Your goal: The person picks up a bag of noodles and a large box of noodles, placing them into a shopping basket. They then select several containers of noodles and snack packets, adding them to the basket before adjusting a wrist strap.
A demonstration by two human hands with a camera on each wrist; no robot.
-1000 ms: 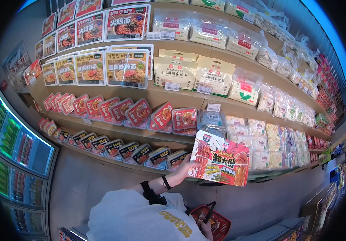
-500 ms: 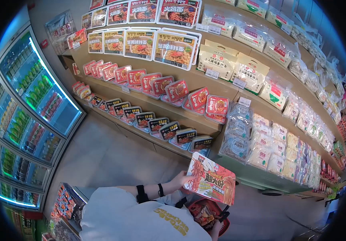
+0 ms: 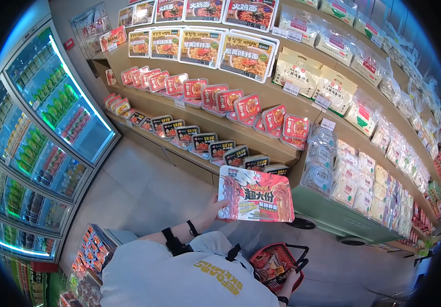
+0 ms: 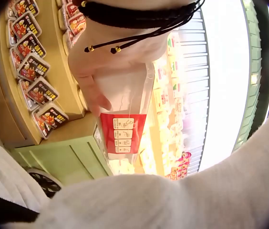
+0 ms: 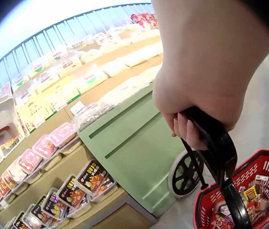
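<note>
In the head view the left hand (image 3: 211, 209) was clamped on the near edge of the noodle box (image 3: 256, 194), which was up in front of the shelf (image 3: 205, 120) with its printed front facing the camera; the step in hand seemed to be looking the box over.

In the left wrist view the thumb and fingers gripped one end of the box, its red panel (image 4: 122, 133) of small pictures showing; whether the seal was whole could not be told.

In the right wrist view the right hand (image 5: 199, 112) was closed round the black handle (image 5: 215, 140) of the red basket (image 5: 202, 205); packets (image 5: 253, 200) lay inside, and the box was well apart from them; keeping it would probably call for lowering it flat past the handle, returning it for a level reach to the shelf.
</note>
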